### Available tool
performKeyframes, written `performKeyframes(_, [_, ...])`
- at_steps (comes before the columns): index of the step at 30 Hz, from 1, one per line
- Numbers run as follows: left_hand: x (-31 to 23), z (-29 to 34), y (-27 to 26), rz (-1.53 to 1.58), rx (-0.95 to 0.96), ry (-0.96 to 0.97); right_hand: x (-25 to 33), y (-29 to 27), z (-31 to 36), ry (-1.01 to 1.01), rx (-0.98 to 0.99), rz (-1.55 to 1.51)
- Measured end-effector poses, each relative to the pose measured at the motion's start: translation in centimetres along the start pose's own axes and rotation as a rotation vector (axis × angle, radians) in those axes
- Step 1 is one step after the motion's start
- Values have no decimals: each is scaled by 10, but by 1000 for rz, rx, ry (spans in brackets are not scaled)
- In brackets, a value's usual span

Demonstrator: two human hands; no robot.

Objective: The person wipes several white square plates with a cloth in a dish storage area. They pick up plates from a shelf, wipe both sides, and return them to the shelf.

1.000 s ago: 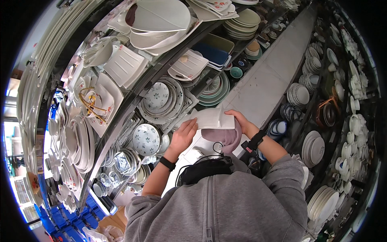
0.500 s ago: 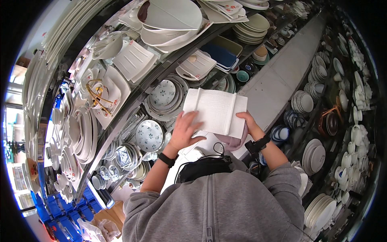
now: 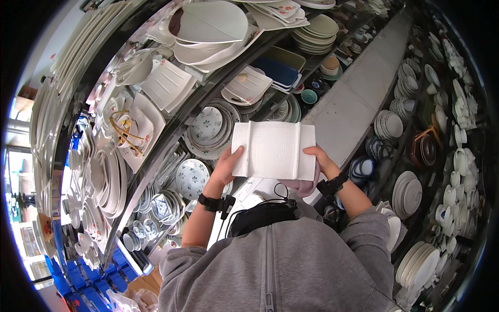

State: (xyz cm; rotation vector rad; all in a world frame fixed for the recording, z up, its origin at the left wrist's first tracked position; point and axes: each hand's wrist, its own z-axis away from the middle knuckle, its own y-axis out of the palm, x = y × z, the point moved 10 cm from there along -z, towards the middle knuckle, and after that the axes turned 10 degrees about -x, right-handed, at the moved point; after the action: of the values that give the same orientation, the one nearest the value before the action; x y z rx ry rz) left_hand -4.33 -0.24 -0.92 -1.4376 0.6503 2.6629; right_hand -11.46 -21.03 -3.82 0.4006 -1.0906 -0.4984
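Observation:
A white rectangular plate (image 3: 273,151) with a woven-looking texture and two raised ridges is held up in front of me. My left hand (image 3: 226,164) grips its left edge, thumb on top and the other fingers hidden beneath. At the opposite edge my right hand (image 3: 320,159) holds on in the same way. Part of a pinkish-mauve cloth (image 3: 300,187) shows below the plate near my right hand.
Shelves on the left carry stacked white dishes, with a leaf-shaped plate (image 3: 209,22) on top and a flowered plate (image 3: 193,178) lower down. A pale aisle floor (image 3: 358,93) runs to the upper right. More plate stacks (image 3: 407,195) line the right side.
My left hand has moved from over the plate's surface to its left edge and closed on it. The plate sits slightly lower and more level. My right hand keeps its hold.

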Motion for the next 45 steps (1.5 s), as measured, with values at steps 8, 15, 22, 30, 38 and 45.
performKeyframes(8, [-14,3,-22,-55,-126,248,23,-33,-4,-246,-169,100])
performKeyframes(15, [-22,11,-34,-97,-162,315,126,48,31,-915,-208,1356])
performKeyframes(22, [-29,1,-38,5,-244,374,94,73,45,-1128,-82,1655])
performKeyframes(30, [-34,-3,-36,-8,-278,441,70,8,65,-919,-227,1590])
performKeyframes(38, [-14,-3,15,-118,-151,421,142,83,19,-1013,-326,1384])
performKeyframes(45, [-22,-6,25,-108,-160,472,101,135,31,-1311,-173,1690])
